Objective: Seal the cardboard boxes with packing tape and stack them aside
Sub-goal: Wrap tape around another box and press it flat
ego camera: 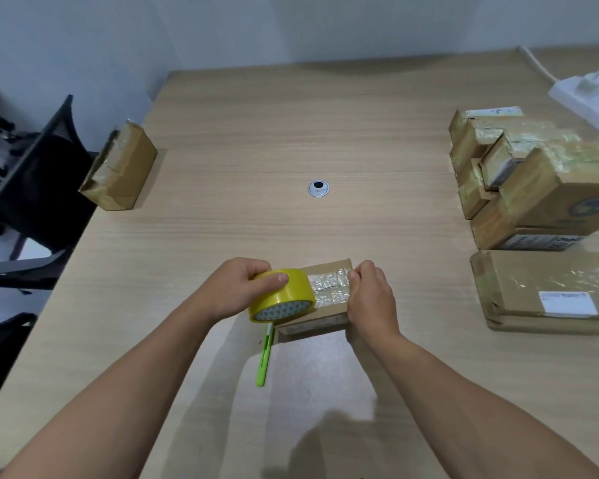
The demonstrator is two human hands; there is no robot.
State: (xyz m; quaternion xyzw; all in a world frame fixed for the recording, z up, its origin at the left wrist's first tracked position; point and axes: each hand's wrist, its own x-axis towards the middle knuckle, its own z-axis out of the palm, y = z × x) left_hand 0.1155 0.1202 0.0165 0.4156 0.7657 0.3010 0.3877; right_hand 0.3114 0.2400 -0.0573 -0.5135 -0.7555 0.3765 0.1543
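You are working on one small cardboard box (329, 307), which is lying on the wooden table (291, 126) straight toward you from the round metal grommet (318, 188), well apart from it. Your left hand (237, 288) is gripping the single roll of yellow packing tape (281, 293), with the fingers curled over its far side and the thumb lying on its band; the roll is resting on the box's left end. A strip of tape (329, 283) is running from the roll across the box's top. Your right hand (370, 302) is clamping the box's right end, with the thumb tip pressing on the end of the strip. One slim green tool (265, 357), a pen or a cutter, I cannot tell which, is lying nearer to you than the box, partly under the roll. Far left of the grommet, one taped box (121, 171) is sitting at the table's edge. Far right of it, a heap of taped boxes (533, 188) is standing, at least five, though the exact count is unclear. One flat parcel with a white label (547, 288) is lying on the near side of the heap. Beyond the heap, one white power strip (581, 98) is lying.
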